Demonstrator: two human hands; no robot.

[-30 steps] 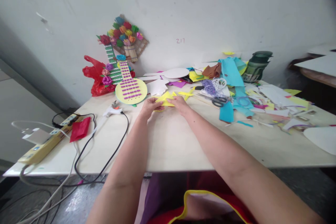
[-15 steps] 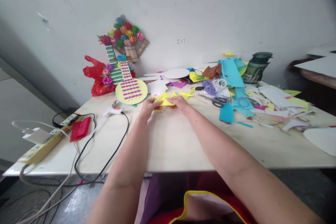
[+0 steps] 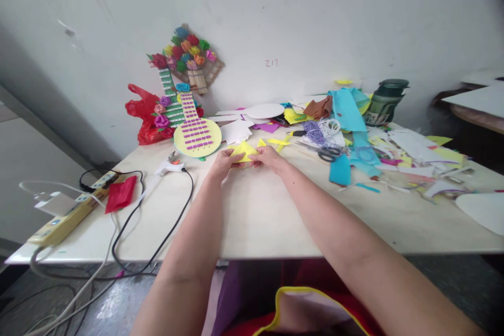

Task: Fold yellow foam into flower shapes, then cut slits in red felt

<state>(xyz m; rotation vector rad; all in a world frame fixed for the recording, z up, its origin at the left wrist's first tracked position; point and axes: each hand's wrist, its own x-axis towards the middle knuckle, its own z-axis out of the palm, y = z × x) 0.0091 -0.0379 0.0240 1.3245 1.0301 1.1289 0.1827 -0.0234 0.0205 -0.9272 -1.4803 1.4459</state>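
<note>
A small piece of yellow paper (image 3: 244, 152) is held between my two hands over the middle of the white table. My left hand (image 3: 225, 161) pinches its left side, and my right hand (image 3: 268, 157) grips its right side. The fingertips of both hands nearly meet below the paper. Just behind my right hand lie yellow paper strips (image 3: 280, 142). A round yellow card piece with purple bars (image 3: 198, 137) leans behind my left hand.
A glue gun (image 3: 170, 167), its black cord and a power strip (image 3: 71, 215) lie left. Scissors (image 3: 329, 154), blue paper (image 3: 339, 170), yarn, many paper scraps and a green bottle (image 3: 388, 102) are right. Paper flowers (image 3: 189, 47) stand against the wall.
The yellow paper has tilted and shifted slightly, with its lower part now less visible. My fingers have drawn a little closer together beneath it.
</note>
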